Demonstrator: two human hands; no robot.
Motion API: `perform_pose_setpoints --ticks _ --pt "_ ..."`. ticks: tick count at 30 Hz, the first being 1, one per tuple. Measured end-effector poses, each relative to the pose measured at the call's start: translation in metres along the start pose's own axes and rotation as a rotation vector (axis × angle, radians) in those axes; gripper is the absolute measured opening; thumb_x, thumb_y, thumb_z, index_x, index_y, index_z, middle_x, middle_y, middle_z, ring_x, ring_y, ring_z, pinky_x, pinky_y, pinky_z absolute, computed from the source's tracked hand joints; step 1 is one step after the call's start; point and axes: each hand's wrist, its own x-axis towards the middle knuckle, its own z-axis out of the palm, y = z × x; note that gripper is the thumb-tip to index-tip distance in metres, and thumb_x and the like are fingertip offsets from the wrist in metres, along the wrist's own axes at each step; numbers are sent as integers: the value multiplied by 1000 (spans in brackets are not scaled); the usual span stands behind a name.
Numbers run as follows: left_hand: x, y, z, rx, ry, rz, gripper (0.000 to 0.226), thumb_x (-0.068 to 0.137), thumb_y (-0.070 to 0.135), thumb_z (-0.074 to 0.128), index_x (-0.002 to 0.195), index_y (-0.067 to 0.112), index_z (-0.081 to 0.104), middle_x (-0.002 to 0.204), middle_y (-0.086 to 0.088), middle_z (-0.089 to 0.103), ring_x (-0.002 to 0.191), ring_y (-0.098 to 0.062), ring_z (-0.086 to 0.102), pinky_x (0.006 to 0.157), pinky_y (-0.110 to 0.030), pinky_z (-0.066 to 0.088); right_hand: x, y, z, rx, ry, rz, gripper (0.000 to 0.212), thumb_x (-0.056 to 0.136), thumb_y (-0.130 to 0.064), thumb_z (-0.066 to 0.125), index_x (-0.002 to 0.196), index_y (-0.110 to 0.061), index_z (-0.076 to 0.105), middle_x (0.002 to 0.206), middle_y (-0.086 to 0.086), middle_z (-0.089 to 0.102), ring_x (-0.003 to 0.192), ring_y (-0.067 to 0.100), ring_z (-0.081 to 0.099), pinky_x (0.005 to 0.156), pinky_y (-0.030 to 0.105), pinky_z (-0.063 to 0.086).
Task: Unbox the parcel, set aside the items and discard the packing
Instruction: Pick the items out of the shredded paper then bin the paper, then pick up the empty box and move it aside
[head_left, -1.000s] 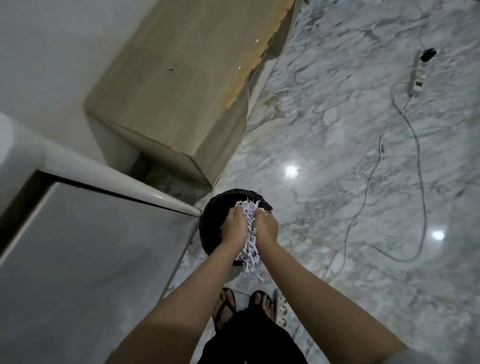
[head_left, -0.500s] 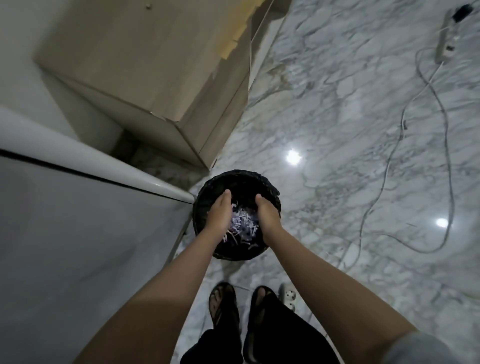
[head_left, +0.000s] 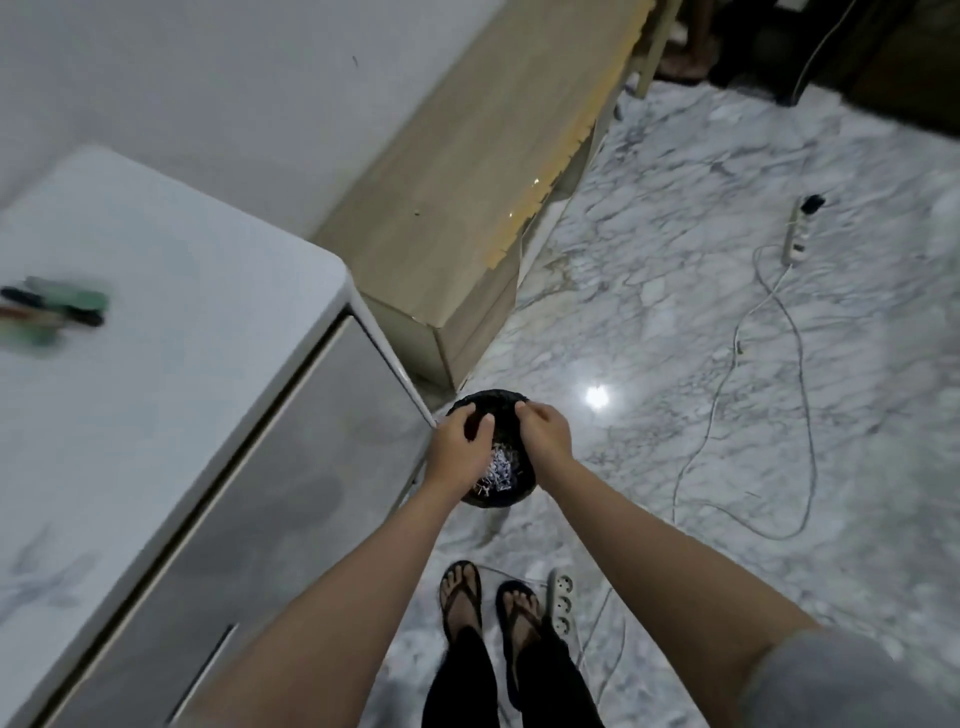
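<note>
A round black bin (head_left: 511, 500) stands on the marble floor beside the white table's corner. White shredded packing paper (head_left: 497, 472) lies inside it. My left hand (head_left: 458, 451) and my right hand (head_left: 544, 434) hover side by side over the bin's mouth, palms down, fingers loosely bent, holding nothing. The paper shows in the gap between them. The parcel box is not in view.
A white table (head_left: 156, 395) fills the left, with blurred green and dark items (head_left: 57, 309) on it. A low wooden cabinet (head_left: 467, 218) stands behind the bin. Power strips (head_left: 800, 234) (head_left: 562, 605) and trailing cables (head_left: 779, 395) lie on the floor. My sandalled feet (head_left: 488, 603) stand below.
One second ago both hands held a bundle of shredded paper over the bin. They dropped it in, and now the hands are lifted apart and empty. The view has tilted up.
</note>
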Motion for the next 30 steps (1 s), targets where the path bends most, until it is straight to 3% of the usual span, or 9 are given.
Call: perform_pose_setpoints --ticks 4,7,13,18,22,26,30 --pt "-53 35 -48 -39 182 97 39 90 34 56 122 12 57 119 -8 60 107 -20 56 90 -30 45 -63 -41 6 -35 -76 -133 32 91 -24 56 118 -8 59 114 11 62 98 23 57 87 36 49" --pt "-87 49 -92 -51 320 213 38 90 31 58 120 9 57 118 -11 59 109 -22 56 95 -35 46 -108 -72 27 -84 -130 -278 27 91 -22 55 113 -8 61 101 6 60 89 20 53 77 29 41" --pt "-147 47 -189 -107 601 275 34 90 24 58 120 7 56 118 -10 58 109 -22 56 95 -33 46 -194 -105 93 -102 -192 -563 7 86 -17 56 86 -15 63 89 4 65 86 22 60 75 28 43" --pt "-198 5 -266 -183 754 199 35 97 23 46 127 7 53 129 -9 55 117 -20 53 98 -26 38 -262 -96 162 -129 -334 -664 11 85 -11 54 90 -13 64 90 4 65 90 22 62 75 26 45" --pt "-232 -58 -316 -138 849 110 38 97 25 45 131 8 51 136 -9 50 128 -22 44 108 -32 33 -299 -63 208 -292 -423 -769 22 87 -14 56 107 -8 62 103 8 65 95 21 60 82 26 43" --pt "-254 -131 -341 -5 882 -48 45 95 32 47 134 10 47 143 -11 44 135 -25 35 114 -41 25 -307 -18 234 -521 -498 -988 45 85 -24 64 125 -7 50 128 12 51 122 25 48 99 25 35" --pt "-273 -189 -348 160 863 -300 56 92 43 45 140 15 39 154 -9 26 142 -28 22 114 -50 12 -297 9 254 -884 -396 -1110 89 74 -58 66 143 -14 30 153 12 27 144 26 19 115 49 15"
